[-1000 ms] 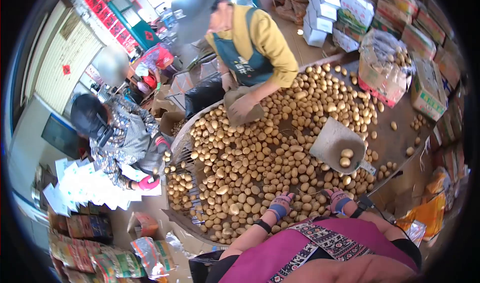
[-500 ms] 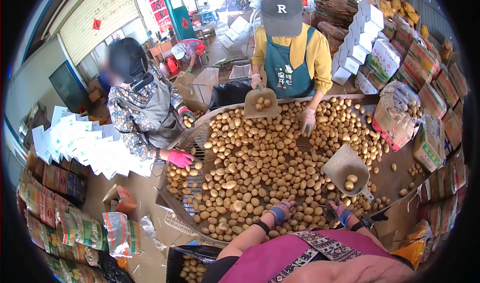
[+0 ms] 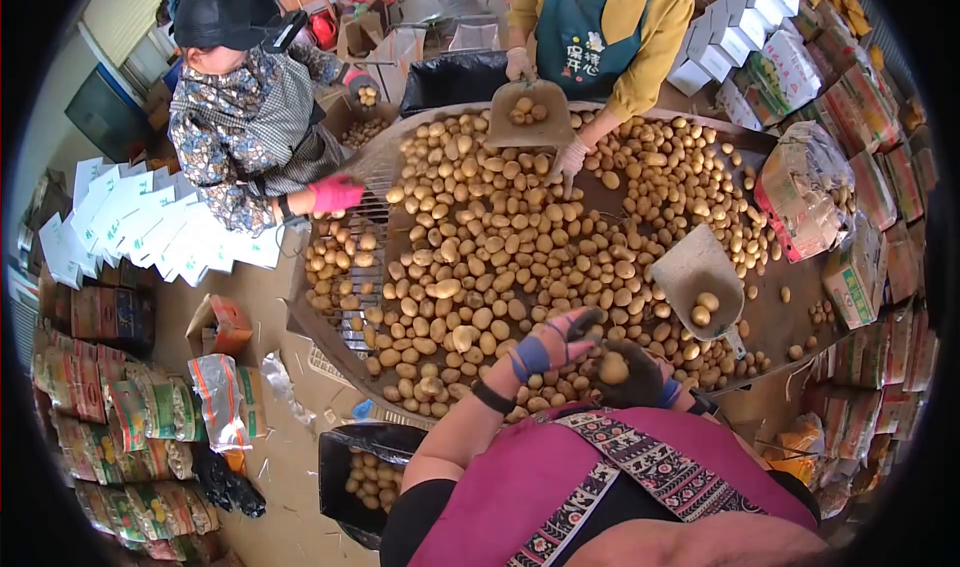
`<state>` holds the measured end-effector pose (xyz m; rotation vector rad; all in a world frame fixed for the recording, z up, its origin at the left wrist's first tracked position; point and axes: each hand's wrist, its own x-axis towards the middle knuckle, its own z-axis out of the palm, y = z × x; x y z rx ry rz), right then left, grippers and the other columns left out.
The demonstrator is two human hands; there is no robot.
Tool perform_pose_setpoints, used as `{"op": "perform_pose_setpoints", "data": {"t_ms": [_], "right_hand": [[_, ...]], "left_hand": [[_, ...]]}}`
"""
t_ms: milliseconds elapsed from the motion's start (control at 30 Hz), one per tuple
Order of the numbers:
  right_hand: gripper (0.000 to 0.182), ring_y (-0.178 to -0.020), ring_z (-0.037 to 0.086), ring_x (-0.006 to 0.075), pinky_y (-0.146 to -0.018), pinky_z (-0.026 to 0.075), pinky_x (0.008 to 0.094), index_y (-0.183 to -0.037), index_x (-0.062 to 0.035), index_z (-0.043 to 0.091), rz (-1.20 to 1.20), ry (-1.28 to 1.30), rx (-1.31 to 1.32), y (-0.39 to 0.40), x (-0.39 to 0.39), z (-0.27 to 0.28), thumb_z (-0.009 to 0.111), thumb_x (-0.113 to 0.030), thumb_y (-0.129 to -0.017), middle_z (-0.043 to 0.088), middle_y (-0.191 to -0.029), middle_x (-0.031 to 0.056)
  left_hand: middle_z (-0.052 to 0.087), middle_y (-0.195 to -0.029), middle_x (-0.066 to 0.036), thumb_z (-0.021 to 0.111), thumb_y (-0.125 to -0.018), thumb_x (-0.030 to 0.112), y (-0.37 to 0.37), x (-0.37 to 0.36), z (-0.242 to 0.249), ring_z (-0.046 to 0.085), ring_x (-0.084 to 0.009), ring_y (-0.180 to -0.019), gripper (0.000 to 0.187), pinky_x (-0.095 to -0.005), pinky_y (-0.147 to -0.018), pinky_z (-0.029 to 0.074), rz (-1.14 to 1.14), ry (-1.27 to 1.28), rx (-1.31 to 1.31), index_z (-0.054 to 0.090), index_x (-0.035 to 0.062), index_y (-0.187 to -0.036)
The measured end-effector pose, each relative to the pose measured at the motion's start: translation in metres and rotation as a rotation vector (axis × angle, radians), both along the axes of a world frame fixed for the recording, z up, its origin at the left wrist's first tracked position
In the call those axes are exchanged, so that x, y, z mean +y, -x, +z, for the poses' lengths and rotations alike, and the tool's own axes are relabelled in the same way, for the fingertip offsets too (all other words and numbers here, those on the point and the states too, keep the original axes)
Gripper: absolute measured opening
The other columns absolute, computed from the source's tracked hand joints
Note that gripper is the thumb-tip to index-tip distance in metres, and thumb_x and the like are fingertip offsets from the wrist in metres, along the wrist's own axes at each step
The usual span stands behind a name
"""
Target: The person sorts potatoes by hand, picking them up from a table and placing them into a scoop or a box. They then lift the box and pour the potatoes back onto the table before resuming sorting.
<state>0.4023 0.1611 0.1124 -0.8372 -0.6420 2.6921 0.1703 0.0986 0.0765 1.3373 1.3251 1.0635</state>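
Observation:
Many potatoes (image 3: 470, 257) are spread across the large sorting table. Close to my body, my right hand (image 3: 642, 377), in a dark glove with a blue wrist band, grips one potato (image 3: 613, 369). Just left of it is my left hand (image 3: 555, 345), raised over the potatoes in a glove with a blue cuff; its fingers are apart and no potato shows in them. Beyond my right hand, a scoop (image 3: 698, 282) with a few potatoes in it lies on the pile.
Across the table, a person in a teal apron (image 3: 583, 42) holds another scoop (image 3: 528, 115) with potatoes. A person with a pink glove (image 3: 337, 195) stands at the left by a slatted grate (image 3: 372, 257). A black-lined bin (image 3: 340, 467) of potatoes sits below left.
Both my hands have risen from the potatoes and come nearer each other; a potato now shows in my right hand. The pink glove moved back from the grate. My view tilted down.

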Motion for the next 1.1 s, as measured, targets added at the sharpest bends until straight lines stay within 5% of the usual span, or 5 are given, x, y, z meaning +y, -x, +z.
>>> {"op": "perform_pose_setpoints", "data": {"t_ms": [367,633,800,900,1100], "right_hand": [[0.039,-0.046,0.044,0.0054,-0.054,0.046,0.0215,-0.113,-0.013,0.054,0.209,0.132,-0.159,-0.017,0.034,-0.024,0.046,-0.048,-0.098,0.064,-0.082,0.0082],[0.028,-0.057,0.051,0.0096,-0.051,0.041,0.0212,-0.111,-0.0116,0.054,0.155,0.02,-0.247,-0.008,0.039,-0.05,0.057,-0.035,-0.096,0.061,-0.086,0.0052],[0.025,-0.068,0.052,0.0099,-0.056,0.043,0.0251,-0.115,-0.013,0.05,0.281,-1.149,-0.241,-0.022,0.049,-0.078,0.06,-0.015,-0.092,0.057,-0.09,0.0032],[0.02,-0.062,0.049,0.0093,-0.053,0.041,0.0226,-0.109,-0.01,0.051,0.043,-0.303,-0.521,0.006,0.045,-0.038,0.058,-0.021,-0.093,0.056,-0.08,0.0018],[0.041,-0.053,0.043,0.0071,-0.048,0.035,0.0204,-0.102,-0.0084,0.056,0.366,-0.186,-0.514,0.013,0.054,-0.026,0.047,-0.049,-0.098,0.055,-0.071,0.0015]], "left_hand": [[0.041,-0.144,-0.016,0.062,-0.089,0.039,0.094,0.022,-0.015,0.04,-0.0333,-0.133,0.067,-0.0444,-0.109,0.035,0.294,0.418,0.715,0.038,0.0075,-0.142],[0.034,-0.152,-0.005,0.058,-0.088,0.048,0.165,0.023,-0.049,0.036,-0.0289,-0.136,0.063,-0.0482,-0.113,0.024,0.349,0.677,1.165,0.04,0.0241,-0.143],[0.033,-0.152,-0.011,0.065,-0.082,0.046,0.234,0.012,-0.064,0.043,-0.0299,-0.131,0.069,-0.0443,-0.106,0.036,0.498,0.738,1.154,0.042,0.0208,-0.142],[0.032,-0.152,-0.012,0.064,-0.084,0.046,0.231,0.022,-0.056,0.038,-0.0316,-0.135,0.073,-0.0414,-0.11,0.032,0.57,0.848,1.073,0.036,0.0139,-0.144],[0.033,-0.151,-0.012,0.066,-0.082,0.042,0.168,0.039,-0.06,0.031,-0.0308,-0.139,0.07,-0.0413,-0.111,0.032,0.182,0.445,1.166,0.04,0.0138,-0.141]]}}
